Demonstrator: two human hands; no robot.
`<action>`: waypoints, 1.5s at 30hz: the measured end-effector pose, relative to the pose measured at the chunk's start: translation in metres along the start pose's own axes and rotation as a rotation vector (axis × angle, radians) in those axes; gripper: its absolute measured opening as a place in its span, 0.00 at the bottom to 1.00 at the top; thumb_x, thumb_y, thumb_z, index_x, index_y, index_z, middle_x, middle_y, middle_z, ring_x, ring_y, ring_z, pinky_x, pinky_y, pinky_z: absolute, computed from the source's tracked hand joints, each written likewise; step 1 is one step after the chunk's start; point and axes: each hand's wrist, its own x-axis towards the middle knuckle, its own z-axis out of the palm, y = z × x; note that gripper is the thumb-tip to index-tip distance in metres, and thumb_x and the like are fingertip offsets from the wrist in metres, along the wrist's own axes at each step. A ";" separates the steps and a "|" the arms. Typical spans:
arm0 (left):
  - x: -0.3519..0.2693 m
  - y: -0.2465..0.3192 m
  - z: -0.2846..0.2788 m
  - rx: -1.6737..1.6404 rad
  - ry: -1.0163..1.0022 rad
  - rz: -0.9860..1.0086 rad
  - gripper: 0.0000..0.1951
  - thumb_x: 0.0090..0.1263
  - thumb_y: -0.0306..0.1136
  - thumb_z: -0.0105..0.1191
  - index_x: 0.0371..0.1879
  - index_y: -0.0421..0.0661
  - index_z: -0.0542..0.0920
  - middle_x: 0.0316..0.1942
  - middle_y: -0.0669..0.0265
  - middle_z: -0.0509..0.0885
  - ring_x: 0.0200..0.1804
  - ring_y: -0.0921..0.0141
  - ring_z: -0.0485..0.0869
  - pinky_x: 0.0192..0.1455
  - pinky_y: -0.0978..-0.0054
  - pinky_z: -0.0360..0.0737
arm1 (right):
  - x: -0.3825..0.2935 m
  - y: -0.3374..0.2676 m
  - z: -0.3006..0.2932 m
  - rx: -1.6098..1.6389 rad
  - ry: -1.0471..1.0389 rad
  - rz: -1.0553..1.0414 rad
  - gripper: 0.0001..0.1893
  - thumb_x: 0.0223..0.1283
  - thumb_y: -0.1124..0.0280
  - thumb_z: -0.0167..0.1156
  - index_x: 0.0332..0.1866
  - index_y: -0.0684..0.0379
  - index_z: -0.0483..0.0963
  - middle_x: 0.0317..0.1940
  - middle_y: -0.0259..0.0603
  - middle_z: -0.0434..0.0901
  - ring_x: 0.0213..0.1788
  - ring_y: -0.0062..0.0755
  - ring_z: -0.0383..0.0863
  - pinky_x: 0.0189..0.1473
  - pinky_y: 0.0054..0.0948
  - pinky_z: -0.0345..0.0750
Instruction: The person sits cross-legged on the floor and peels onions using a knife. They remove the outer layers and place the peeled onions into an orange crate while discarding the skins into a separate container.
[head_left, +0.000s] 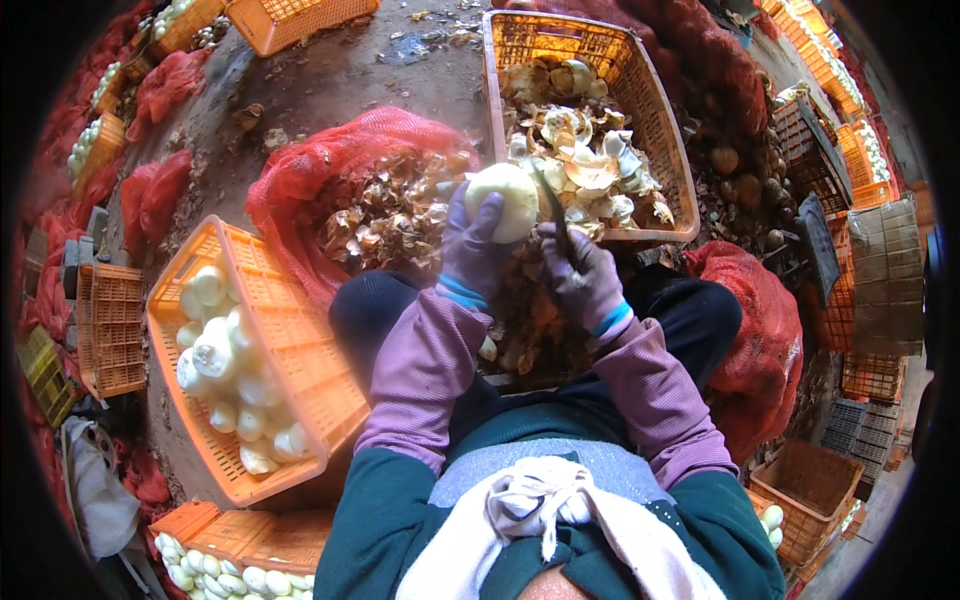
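A peeled white onion sits in my gloved left hand, its fingers wrapped around the lower left side. My right hand, also gloved, grips a dark-bladed knife whose blade points up, just right of the onion. Beyond both hands an orange plastic crate holds onion skins and pieces. A red mesh bag lies spread to the left, with dry brown skins on it. Nearer on the left, a tilted orange crate holds many peeled onions.
A full red mesh sack stands beside my right knee. Unpeeled onions lie at the upper right. Stacked crates and a cardboard box line the right side. More crates of peeled onions stand at the lower left.
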 end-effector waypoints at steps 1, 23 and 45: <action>0.001 -0.001 -0.001 -0.028 0.009 0.002 0.24 0.63 0.39 0.63 0.56 0.47 0.70 0.45 0.62 0.79 0.43 0.66 0.82 0.45 0.68 0.86 | -0.004 0.002 -0.002 -0.159 -0.032 -0.122 0.11 0.70 0.67 0.54 0.54 0.55 0.77 0.24 0.24 0.76 0.22 0.10 0.69 0.26 0.14 0.68; 0.012 -0.024 -0.023 -0.230 0.222 -0.134 0.23 0.67 0.37 0.60 0.56 0.44 0.68 0.47 0.57 0.79 0.43 0.62 0.84 0.40 0.67 0.88 | -0.009 0.005 -0.003 -1.399 -0.088 -0.007 0.25 0.66 0.69 0.48 0.68 0.60 0.59 0.45 0.51 0.79 0.43 0.50 0.82 0.42 0.45 0.79; -0.043 0.063 0.004 -0.109 -0.078 -0.058 0.28 0.71 0.53 0.50 0.59 0.43 0.70 0.43 0.58 0.81 0.38 0.65 0.83 0.35 0.70 0.84 | 0.054 0.005 -0.059 -0.884 -0.320 0.293 0.18 0.64 0.58 0.56 0.47 0.63 0.78 0.38 0.52 0.83 0.44 0.45 0.83 0.48 0.35 0.77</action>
